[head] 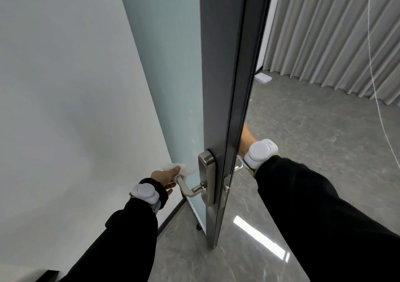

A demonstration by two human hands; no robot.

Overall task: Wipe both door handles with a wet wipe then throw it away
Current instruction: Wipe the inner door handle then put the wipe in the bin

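A dark-framed door [218, 87] with a frosted pane stands edge-on before me. On its left face a silver lever handle [190, 189] sticks out from a long silver lock plate [206, 173]. My left hand [165, 179] holds a crumpled white wet wipe [184, 169] pressed on the lever's outer end. My right hand [244, 140] reaches behind the door's right face; its fingers are hidden by the door edge. A sliver of the other handle [238, 168] shows just below that wrist. Both wrists wear white round devices.
A white wall [65, 87] runs close on the left. Grey pleated curtains [335, 32] hang at the back right, with a thin cord [372, 65] dangling in front. A flat white box [263, 78] lies on the grey floor beyond the door.
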